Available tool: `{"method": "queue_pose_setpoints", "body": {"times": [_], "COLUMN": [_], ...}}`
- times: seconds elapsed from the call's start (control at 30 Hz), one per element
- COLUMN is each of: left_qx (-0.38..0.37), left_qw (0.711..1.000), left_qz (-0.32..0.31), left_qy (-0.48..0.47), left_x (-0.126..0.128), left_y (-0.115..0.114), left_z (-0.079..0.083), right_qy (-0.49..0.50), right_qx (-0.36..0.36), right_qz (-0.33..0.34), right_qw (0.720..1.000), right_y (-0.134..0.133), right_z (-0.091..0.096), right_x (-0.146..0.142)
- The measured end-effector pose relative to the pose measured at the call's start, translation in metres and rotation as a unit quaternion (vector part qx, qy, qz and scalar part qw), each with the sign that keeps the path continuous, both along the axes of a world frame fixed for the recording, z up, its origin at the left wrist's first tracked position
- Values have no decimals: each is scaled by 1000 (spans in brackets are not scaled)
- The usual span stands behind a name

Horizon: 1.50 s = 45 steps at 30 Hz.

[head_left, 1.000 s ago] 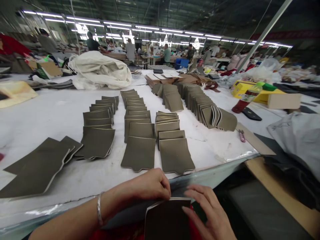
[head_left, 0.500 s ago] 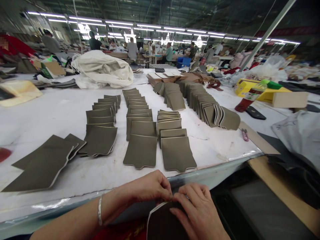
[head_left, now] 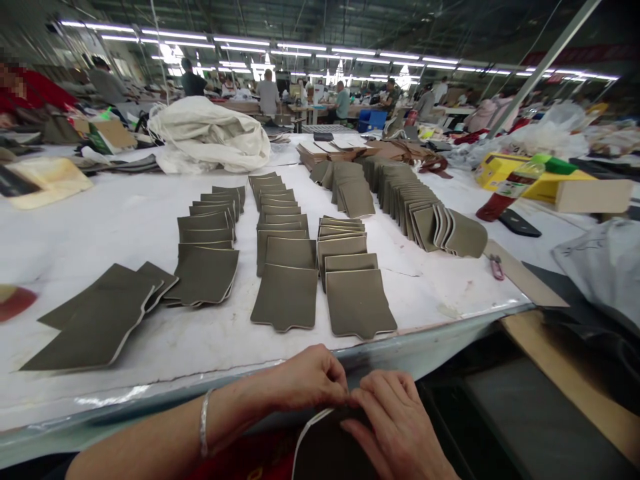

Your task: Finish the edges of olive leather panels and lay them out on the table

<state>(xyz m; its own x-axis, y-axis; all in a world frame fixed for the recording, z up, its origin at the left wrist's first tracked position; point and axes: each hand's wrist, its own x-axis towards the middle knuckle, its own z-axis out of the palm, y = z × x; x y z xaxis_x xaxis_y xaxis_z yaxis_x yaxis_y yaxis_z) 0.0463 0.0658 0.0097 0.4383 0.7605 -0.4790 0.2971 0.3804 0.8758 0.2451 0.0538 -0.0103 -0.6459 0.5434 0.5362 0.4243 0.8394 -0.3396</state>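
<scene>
Both hands meet at the bottom of the view, below the table's front edge. My left hand (head_left: pixel 307 380) pinches the top edge of an olive leather piece (head_left: pixel 323 453), fingers closed on it. My right hand (head_left: pixel 395 427) lies over the same piece and grips its upper edge beside the left. The piece has a pale rim and curves slightly. On the white table (head_left: pixel 100 220) ahead, three rows of the same olive pieces (head_left: pixel 287 293) lie overlapped, running away from me.
Loose olive pieces (head_left: pixel 95 320) lie at the left. A long upright stack of pieces (head_left: pixel 425 213) stands at the right, with small snips (head_left: pixel 497 267), a red bottle (head_left: pixel 505 193) and a yellow box (head_left: pixel 525 180) beyond. A white bag (head_left: pixel 210 137) sits at the back. Other people work far off.
My right hand has slid left over the piece until its fingers meet my left hand at the top edge. The piece has sunk lower in view and bent a little.
</scene>
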Motion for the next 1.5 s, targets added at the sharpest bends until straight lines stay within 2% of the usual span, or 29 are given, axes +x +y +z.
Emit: {"method": "queue_pose_setpoints", "body": {"times": [0.2,0.27,0.33,0.4,0.47,0.5,0.57,0.63,0.7,0.8,0.87,0.93,1.03,1.13,1.3,1.5], "left_qx": [24,70,150,224,268,275,261,220,158,65,56,95,128,119,119,83], "left_qw": [996,989,971,942,920,918,931,953,975,989,992,992,985,987,989,995], "left_qz": [-27,-40,-61,-77,-81,-88,-116,-144,-151,-125,-100,-85,-89,-78,-67,-49], "left_qy": [84,120,175,239,274,271,225,147,51,-55,-55,1,73,75,61,39], "left_x": [7,8,6,2,-6,-9,-14,-14,-11,-11,-16,-22,-27,-26,-26,-30], "left_y": [-6,-5,0,10,24,30,38,37,27,2,-14,-27,-38,-43,-47,-52], "left_z": [6,11,19,31,45,52,63,62,48,20,12,13,21,19,5,4], "right_qy": [-25,-37,-51,-60,-54,-55,-74,-95,-87,-63,-71,-79,-76,-74,-68,-69], "right_qx": [-7,-31,-73,-100,-85,-70,-60,-84,-112,-150,-183,-220,-276,-311,-301,-299], "right_qz": [23,23,26,39,50,63,91,114,115,105,84,67,67,71,70,71], "right_qw": [999,999,996,992,994,994,991,985,983,981,977,970,956,945,949,949], "right_y": [-1,2,5,8,11,12,13,14,12,4,-5,-12,-16,-14,-13,-16], "right_z": [-4,-1,6,20,42,55,79,92,85,44,17,1,-1,6,8,4], "right_x": [0,-1,-2,-3,-2,-1,3,6,9,13,17,18,16,9,3,2]}}
